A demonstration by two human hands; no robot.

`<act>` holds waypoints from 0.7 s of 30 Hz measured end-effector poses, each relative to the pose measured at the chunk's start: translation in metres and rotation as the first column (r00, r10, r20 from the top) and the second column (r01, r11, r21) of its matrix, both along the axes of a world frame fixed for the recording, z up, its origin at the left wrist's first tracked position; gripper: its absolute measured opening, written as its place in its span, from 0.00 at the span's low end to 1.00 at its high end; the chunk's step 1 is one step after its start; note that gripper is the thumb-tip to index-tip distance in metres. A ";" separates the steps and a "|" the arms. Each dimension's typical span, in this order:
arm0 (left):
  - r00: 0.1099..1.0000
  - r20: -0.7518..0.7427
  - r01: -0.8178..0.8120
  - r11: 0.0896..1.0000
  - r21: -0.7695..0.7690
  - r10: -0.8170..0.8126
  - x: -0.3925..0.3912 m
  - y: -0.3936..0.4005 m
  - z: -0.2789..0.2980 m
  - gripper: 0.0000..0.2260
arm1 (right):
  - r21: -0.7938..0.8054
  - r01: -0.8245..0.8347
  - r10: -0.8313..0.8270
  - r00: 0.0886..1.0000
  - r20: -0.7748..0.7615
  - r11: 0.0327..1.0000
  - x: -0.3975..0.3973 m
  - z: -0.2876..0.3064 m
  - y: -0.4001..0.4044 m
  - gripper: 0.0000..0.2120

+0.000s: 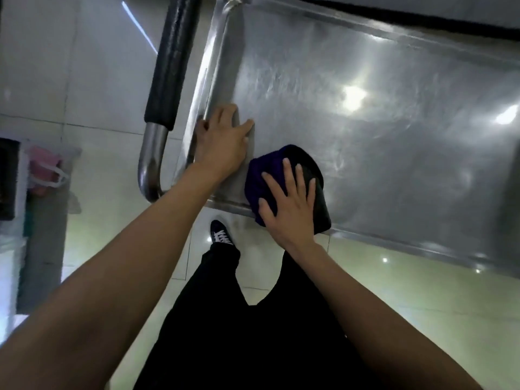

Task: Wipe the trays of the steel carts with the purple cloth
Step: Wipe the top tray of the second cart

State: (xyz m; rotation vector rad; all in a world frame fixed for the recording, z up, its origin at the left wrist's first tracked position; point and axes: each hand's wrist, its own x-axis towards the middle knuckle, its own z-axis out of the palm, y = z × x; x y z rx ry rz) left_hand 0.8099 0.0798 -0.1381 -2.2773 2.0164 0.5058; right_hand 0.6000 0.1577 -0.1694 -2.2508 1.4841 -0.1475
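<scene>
Purple cloth [266, 175], bunched and partly in dark shadow, lies at the near left corner of the steel cart's top tray [365, 114], overlapping the tray's near rim. The right hand [289, 204] presses flat on it, fingers spread wide, palm down. The left hand [221, 142] rests just beside it on the tray's left edge, fingers loosely extended and laid over the raised rim, gripping nothing I can make out. Left of that rim runs the cart's tubular handle [168, 80], its upper length sleeved in black foam. Ceiling lights glare off the tray. Below, black trousers [253, 333] and a dark laced sneaker [221, 233] stand on pale glossy floor tiles [422, 291].
</scene>
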 end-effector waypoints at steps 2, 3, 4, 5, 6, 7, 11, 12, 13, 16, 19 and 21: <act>0.999 0.000 0.039 0.999 0.007 -0.039 0.003 0.003 -0.002 0.20 | 0.004 0.120 -0.119 0.992 -0.034 0.993 0.015 0.003 0.013 0.27; 0.998 0.003 0.056 0.998 0.007 -0.056 0.004 0.003 -0.003 0.20 | -0.003 0.159 -0.159 0.986 -0.051 0.987 0.021 0.003 0.016 0.27; 0.997 0.011 0.074 0.997 0.013 -0.074 0.005 0.003 -0.004 0.21 | -0.002 0.192 -0.192 0.979 -0.067 0.981 0.027 0.004 0.018 0.27; 0.996 0.018 0.090 0.996 0.023 -0.090 0.006 0.003 -0.004 0.22 | 0.006 0.221 -0.220 0.973 -0.076 0.975 0.032 0.004 0.018 0.28; 0.995 0.016 0.100 0.994 0.035 -0.101 0.007 0.003 -0.004 0.22 | 0.015 0.243 -0.241 0.967 -0.079 0.970 0.034 0.004 0.018 0.28; 0.994 0.004 0.106 0.993 0.047 -0.106 0.007 0.003 -0.004 0.23 | 0.020 0.258 -0.255 0.964 -0.080 0.966 0.035 0.004 0.019 0.28; 0.992 -0.016 0.127 0.990 0.063 -0.126 0.010 0.002 -0.003 0.24 | 0.027 0.299 -0.294 0.949 -0.110 0.954 0.042 0.003 0.017 0.28; 0.991 -0.012 0.133 0.989 0.069 -0.133 0.011 0.002 -0.003 0.24 | 0.036 0.313 -0.307 0.945 -0.114 0.949 0.043 0.003 0.016 0.28; 0.990 -0.007 0.140 0.987 0.072 -0.140 0.011 0.003 -0.003 0.24 | 0.040 0.323 -0.316 0.941 -0.119 0.946 0.044 0.003 0.015 0.28; 0.988 -0.012 0.152 0.986 0.068 -0.151 0.010 0.004 -0.004 0.25 | 0.049 0.337 -0.328 0.936 -0.129 0.940 0.046 0.002 0.010 0.27; 0.988 -0.031 0.154 0.986 0.060 -0.152 0.009 0.004 -0.002 0.23 | 0.073 0.337 -0.327 0.937 -0.122 0.939 0.048 0.003 -0.005 0.26; 0.989 -0.057 0.142 0.989 0.050 -0.139 0.010 0.001 0.002 0.22 | 0.089 0.326 -0.315 0.942 -0.118 0.941 0.049 0.004 -0.023 0.25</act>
